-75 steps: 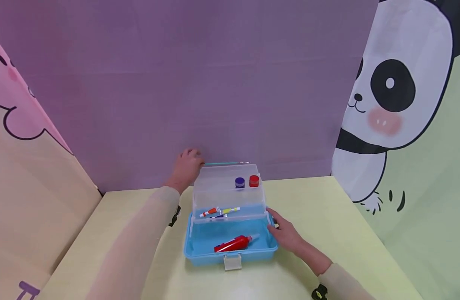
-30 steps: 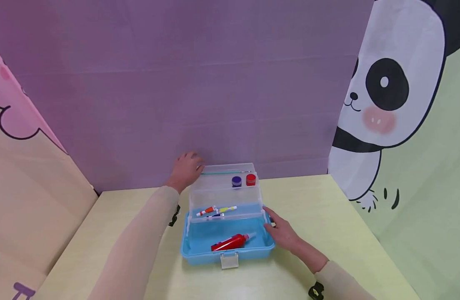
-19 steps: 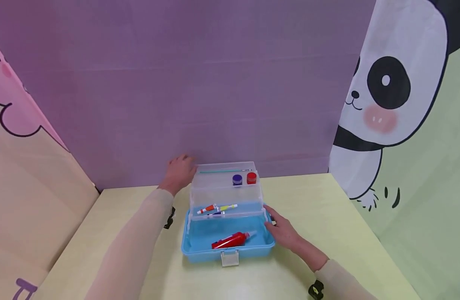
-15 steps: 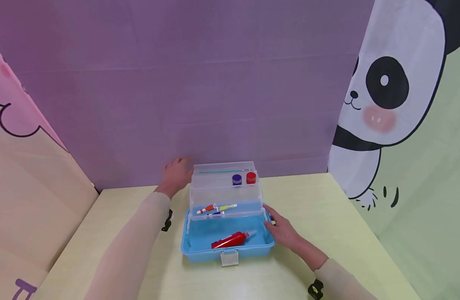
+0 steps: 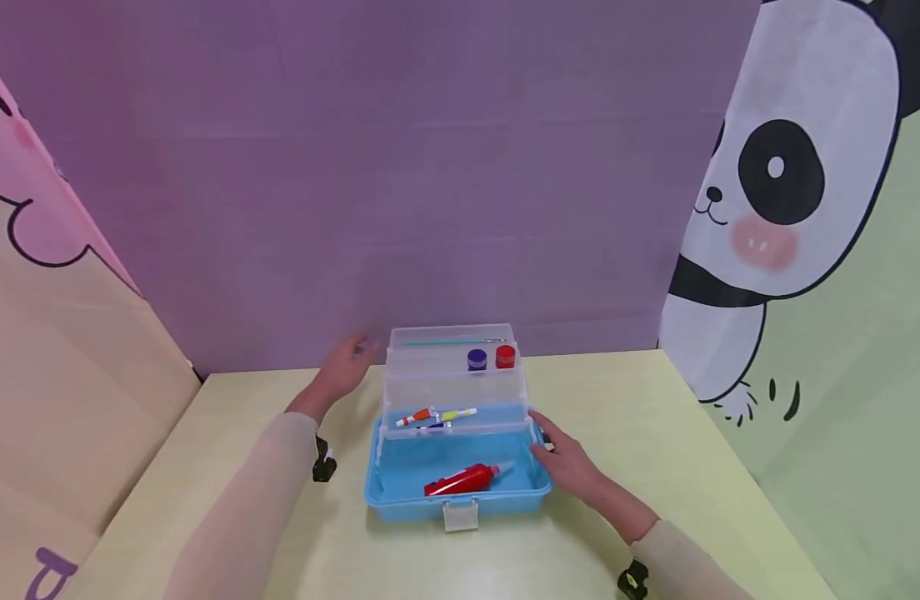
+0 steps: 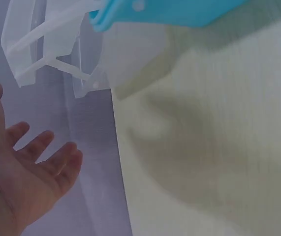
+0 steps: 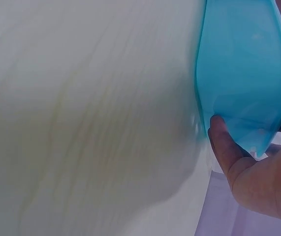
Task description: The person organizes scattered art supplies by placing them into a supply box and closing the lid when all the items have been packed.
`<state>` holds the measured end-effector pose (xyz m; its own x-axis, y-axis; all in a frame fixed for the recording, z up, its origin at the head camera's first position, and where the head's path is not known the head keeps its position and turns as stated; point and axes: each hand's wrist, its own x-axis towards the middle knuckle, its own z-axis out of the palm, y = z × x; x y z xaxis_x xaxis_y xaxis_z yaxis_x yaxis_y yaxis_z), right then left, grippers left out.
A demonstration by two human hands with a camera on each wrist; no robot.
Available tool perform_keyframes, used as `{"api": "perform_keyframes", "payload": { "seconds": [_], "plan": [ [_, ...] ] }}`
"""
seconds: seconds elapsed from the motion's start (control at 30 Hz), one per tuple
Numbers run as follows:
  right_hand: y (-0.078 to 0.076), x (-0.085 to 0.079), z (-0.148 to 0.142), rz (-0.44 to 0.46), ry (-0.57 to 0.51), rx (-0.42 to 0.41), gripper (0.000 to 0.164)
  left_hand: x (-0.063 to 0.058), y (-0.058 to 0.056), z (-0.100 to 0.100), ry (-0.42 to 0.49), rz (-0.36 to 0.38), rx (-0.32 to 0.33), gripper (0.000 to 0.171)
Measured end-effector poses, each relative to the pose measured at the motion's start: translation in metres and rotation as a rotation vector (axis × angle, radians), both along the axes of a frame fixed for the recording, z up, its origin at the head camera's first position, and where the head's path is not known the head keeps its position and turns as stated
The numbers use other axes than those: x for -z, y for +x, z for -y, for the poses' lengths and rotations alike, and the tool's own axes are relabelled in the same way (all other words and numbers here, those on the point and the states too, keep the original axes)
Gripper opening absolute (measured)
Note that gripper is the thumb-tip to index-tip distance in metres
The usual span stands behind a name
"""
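A blue storage box [image 5: 531,502] stands with its clear tiered trays [image 5: 452,387] raised in the head view. Across the top tray lies a teal paintbrush [image 5: 452,342]. Purple [image 5: 477,360] and red [image 5: 505,357] jars sit below it, and small orange [image 5: 417,417], yellow [image 5: 457,414] and dark [image 5: 434,427] tubes lie in the lower tray. A red squeeze bottle [image 5: 460,481] lies in the base. My left hand [image 5: 343,368], fingers spread and holding nothing, is left of the trays. My right hand [image 7: 263,182] grips the box's right wall, a fingertip against its outside.
The box stands on a pale wooden table [image 5: 617,433], its white latch [image 5: 461,516] hanging at the front. Behind rises a purple backdrop [image 5: 460,183]. Printed side panels, one with a panda [image 5: 820,167], flank the table.
My left hand had the paintbrush above the top tray; it lowered the brush in, let go, and drew away left and toward me. The right hand stays at the box's side.
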<state>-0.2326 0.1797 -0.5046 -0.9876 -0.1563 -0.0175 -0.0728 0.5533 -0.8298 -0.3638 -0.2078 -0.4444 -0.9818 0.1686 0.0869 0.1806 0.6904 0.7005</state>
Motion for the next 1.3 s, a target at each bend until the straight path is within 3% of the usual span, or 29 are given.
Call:
{"api": "perform_keyframes", "payload": {
  "seconds": [0.1, 0.3, 0.63, 0.8, 1.03, 1.3],
  "plan": [
    [-0.002, 0.003, 0.001, -0.016, -0.012, -0.01, 0.057, 0.006, 0.005, 0.004, 0.084, 0.038, 0.007, 0.072],
    [0.001, 0.013, 0.005, 0.042, -0.035, -0.023, 0.059, 0.016, 0.026, 0.004, 0.28, 0.178, 0.016, 0.067],
    [0.004, 0.01, 0.003, 0.021, -0.054, -0.015, 0.059, 0.016, 0.051, -0.006, 0.362, 0.18, 0.054, 0.077],
    [0.001, 0.012, -0.002, 0.048, -0.05, -0.005, 0.061, 0.029, 0.055, -0.009, 0.398, 0.216, 0.038, 0.075],
    [-0.005, -0.007, -0.009, 0.088, -0.121, 0.003, 0.059, 0.051, 0.059, -0.013, 0.448, 0.237, 0.017, 0.076],
    [-0.035, -0.025, -0.019, 0.103, -0.212, 0.028, 0.05, 0.052, 0.051, -0.014, 0.564, 0.272, 0.007, 0.085]
  ]
}}
